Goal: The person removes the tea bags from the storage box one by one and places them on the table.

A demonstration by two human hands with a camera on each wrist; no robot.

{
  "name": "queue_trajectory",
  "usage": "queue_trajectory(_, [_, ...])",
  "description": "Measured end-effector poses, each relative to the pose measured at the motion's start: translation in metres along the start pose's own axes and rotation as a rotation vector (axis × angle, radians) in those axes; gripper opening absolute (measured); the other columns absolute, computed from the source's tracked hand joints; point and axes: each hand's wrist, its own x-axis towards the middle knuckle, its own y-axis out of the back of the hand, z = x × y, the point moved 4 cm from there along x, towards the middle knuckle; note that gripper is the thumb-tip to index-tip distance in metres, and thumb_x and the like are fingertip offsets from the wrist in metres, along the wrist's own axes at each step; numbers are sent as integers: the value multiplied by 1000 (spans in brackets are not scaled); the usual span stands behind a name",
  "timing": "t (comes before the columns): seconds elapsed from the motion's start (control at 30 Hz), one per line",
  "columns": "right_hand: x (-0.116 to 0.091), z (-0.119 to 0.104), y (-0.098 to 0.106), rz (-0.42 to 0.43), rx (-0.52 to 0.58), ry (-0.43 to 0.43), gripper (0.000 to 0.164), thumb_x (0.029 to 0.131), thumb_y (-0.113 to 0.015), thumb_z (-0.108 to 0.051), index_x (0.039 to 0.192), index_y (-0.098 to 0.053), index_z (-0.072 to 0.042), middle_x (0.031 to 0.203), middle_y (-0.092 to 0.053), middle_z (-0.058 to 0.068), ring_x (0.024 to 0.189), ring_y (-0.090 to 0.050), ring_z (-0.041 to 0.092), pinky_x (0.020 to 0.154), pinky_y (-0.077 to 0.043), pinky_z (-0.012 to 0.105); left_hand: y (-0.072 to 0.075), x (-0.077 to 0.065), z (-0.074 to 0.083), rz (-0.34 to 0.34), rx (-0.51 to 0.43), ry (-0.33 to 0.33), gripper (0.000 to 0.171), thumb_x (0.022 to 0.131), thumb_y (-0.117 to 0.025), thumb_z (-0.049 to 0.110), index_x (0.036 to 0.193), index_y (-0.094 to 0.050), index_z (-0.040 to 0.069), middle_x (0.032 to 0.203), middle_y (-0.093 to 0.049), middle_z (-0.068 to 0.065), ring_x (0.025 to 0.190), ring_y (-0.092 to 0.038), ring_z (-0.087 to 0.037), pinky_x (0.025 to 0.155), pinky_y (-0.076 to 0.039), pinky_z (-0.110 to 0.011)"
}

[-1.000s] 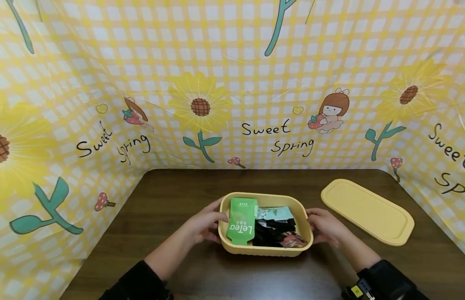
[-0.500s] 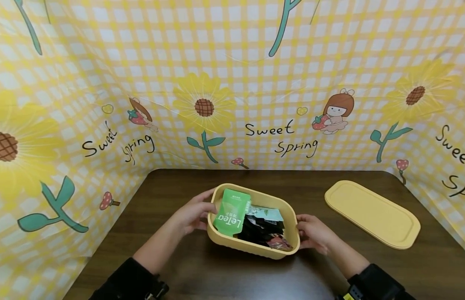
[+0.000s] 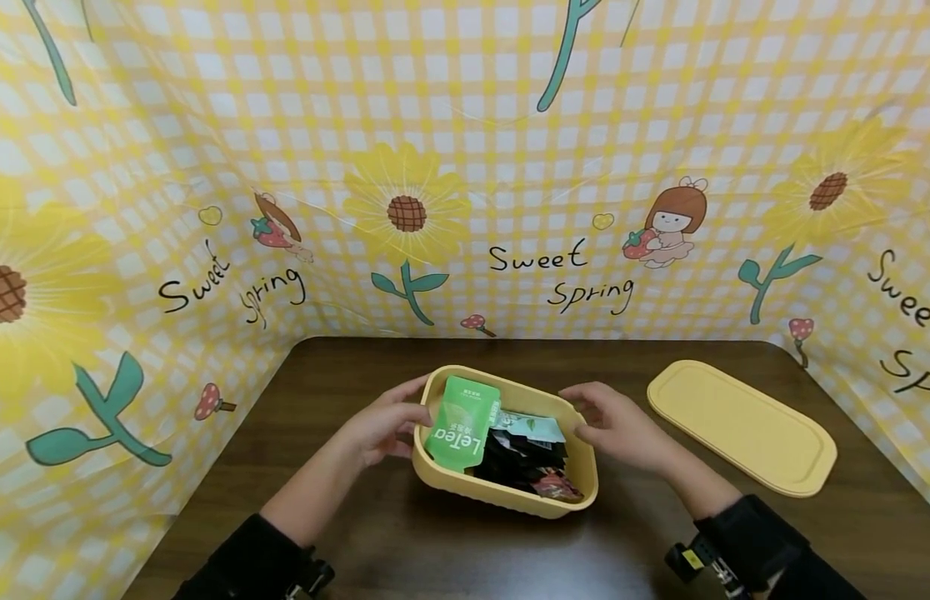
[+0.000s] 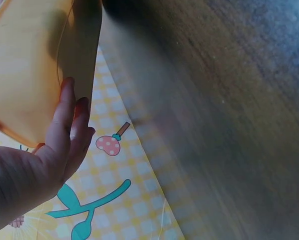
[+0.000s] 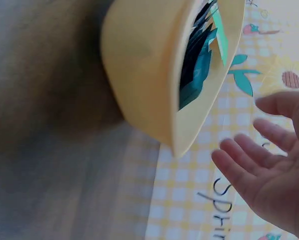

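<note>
A yellow oblong box (image 3: 582, 458) stands askew on the table. My left hand (image 3: 382, 425) grips its left end, thumb at the rim and fingers along the outer wall. In the left wrist view those fingers (image 4: 62, 125) lie against the box's side. My right hand (image 3: 618, 421) is by the far right corner, fingers spread; the right wrist view shows this hand (image 5: 279, 195) apart from the box and holding nothing. Inside the box are a green LeTea pouch (image 3: 465, 425) at the left, a pale teal packet (image 3: 536, 427), several black packets (image 3: 513, 458) and a reddish packet (image 3: 558, 485).
A yellow lid (image 3: 742, 425) lies flat on the dark wooden table (image 3: 345, 533), to the right of the box. Checked cloth (image 3: 510, 183) with printed sunflowers walls off the back and both sides.
The box has turned clockwise and shifted left, its left end farther away. My right hand has let go of the right end and moved to the far right corner. My left hand keeps its grip.
</note>
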Motion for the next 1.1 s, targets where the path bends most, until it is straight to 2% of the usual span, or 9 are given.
queue_trajectory(0.1, [10, -4, -5, -111, -49, 54, 43, 96, -71, -7, 136, -61, 4, 134, -61, 23, 117, -63, 39, 96, -54, 56, 0, -1, 2, -10, 6, -6, 92, 82, -60, 5, 167, -26, 14, 101, -68, -12, 83, -69, -17, 71, -61, -40])
queue_trajectory(0.27, [24, -3, -15, -250, -114, 72, 49, 92, -75, -8, 137, -61, 3, 138, -60, 24, 120, -62, 43, 96, -55, 55, -1, -1, 4, -19, 17, -6, 92, 82, -61, 7, 167, -26, 14, 102, -68, -12, 85, -69, -17, 73, -61, -40])
queue_trajectory(0.43, [31, 3, -28, -299, -183, 104, 50, 89, -74, -4, 136, -62, 4, 137, -62, 24, 119, -63, 40, 95, -56, 50, 0, 1, 5, -26, 32, -3, 90, 84, -61, 7, 167, -27, 15, 104, -67, -13, 86, -68, -17, 73, -61, -40])
queue_trajectory(0.57, [35, 7, -39, -268, -272, 139, 48, 87, -70, 2, 134, -65, 4, 134, -67, 20, 117, -66, 32, 94, -56, 47, 0, 2, 4, -26, 30, 5, 90, 84, -61, 7, 167, -26, 15, 107, -66, -14, 86, -68, -18, 73, -61, -40])
queue_trajectory(0.73, [33, 6, -43, -191, -309, 182, 42, 87, -68, 7, 128, -70, 1, 124, -73, 15, 96, -69, 19, 79, -55, 34, 0, 2, 3, -22, 23, 5, 89, 85, -60, 6, 167, -27, 16, 107, -65, -15, 86, -68, -18, 73, -62, -41])
queue_trajectory(0.9, [26, 7, -38, -86, -318, 208, 32, 89, -67, 7, 118, -75, -1, 114, -77, 13, 97, -74, 25, 78, -60, 35, 0, 0, 1, -18, 16, 4, 91, 84, -61, 6, 167, -26, 15, 107, -66, -17, 84, -70, -19, 71, -62, -41])
queue_trajectory(1.1, [13, 9, -16, 96, -269, 149, 17, 93, -70, 2, 108, -78, -1, 102, -79, 13, 79, -74, 19, 66, -58, 28, 0, 0, -1, -5, 9, 3, 91, 83, -62, 6, 166, -27, 15, 119, -66, -24, 87, -71, -21, 72, -62, -42])
